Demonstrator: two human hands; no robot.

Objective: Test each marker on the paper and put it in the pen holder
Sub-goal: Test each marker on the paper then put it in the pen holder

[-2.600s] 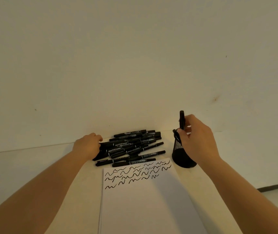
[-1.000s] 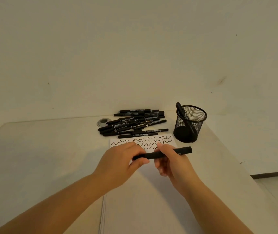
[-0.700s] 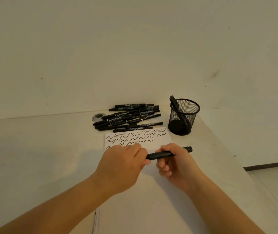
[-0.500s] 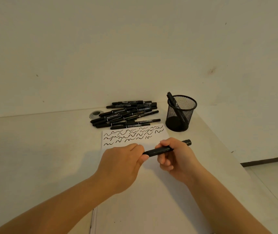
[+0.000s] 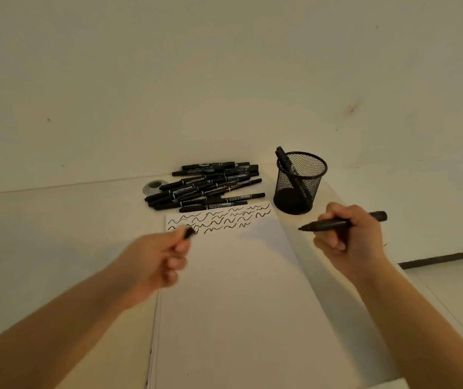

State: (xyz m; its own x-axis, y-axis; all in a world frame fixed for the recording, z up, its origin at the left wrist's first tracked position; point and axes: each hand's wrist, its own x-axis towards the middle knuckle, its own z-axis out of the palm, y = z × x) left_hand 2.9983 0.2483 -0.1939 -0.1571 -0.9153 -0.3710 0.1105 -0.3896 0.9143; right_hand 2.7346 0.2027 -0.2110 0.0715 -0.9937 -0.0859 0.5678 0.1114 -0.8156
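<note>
My right hand [image 5: 348, 240] grips an uncapped black marker [image 5: 325, 224], its tip pointing left above the right edge of the white paper [image 5: 241, 299]. My left hand [image 5: 154, 259], blurred, pinches the marker's black cap [image 5: 189, 233] over the paper's upper left corner. Rows of black squiggles [image 5: 219, 219] run across the top of the sheet. A black mesh pen holder [image 5: 299, 182] stands right of the paper's top, with a marker or two leaning inside. A heap of several black markers [image 5: 205, 186] lies behind the paper.
A small round grey disc [image 5: 155, 187] lies left of the marker heap. The pale table [image 5: 56, 234] meets the wall just behind the heap. Its right edge runs close past the pen holder, with floor and a dark baseboard [image 5: 446, 258] beyond.
The hands held one capped marker together over the paper; now they have pulled apart, the cap gone left with my left hand and the uncapped marker right with my right hand.
</note>
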